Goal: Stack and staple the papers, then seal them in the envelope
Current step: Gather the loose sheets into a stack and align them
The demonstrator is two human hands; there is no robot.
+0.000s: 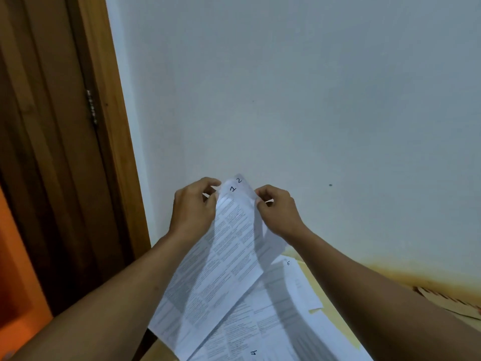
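Presently the left hand [192, 207] and the right hand [277, 211] each pinch the top edge of the white printed paper sheets [229, 246] hand-numbered 1 and 2. The left hand is at nine o'clock of that edge and the right at three o'clock, fingers curled tightly round the paper. The pair is lifted in front of the pale grey wall [312, 100], and its lower end hangs bowed toward seven o'clock. The number 2 peeks out past the 1, so the two corners are not yet squared.

At five o'clock of the held pair, a sheet marked 5 [291, 280] and a sheet marked 4 [250, 334] lie loose and overlapping on a pale yellow surface [335, 319]. A brown wooden door frame [109, 126] stands at nine o'clock. No stapler or envelope can be made out for certain.

The step in hand looks like evening up the first pages. The risks:
- Only the top edge is gripped, so the limp lower halves may fan apart, and a staple would then fix them crooked.
- A sheet could slide out of either pinch and drop among the loose pages.
- Pages 4 and 5 lie askew, and no page 3 can be seen, so the order could easily be muddled.
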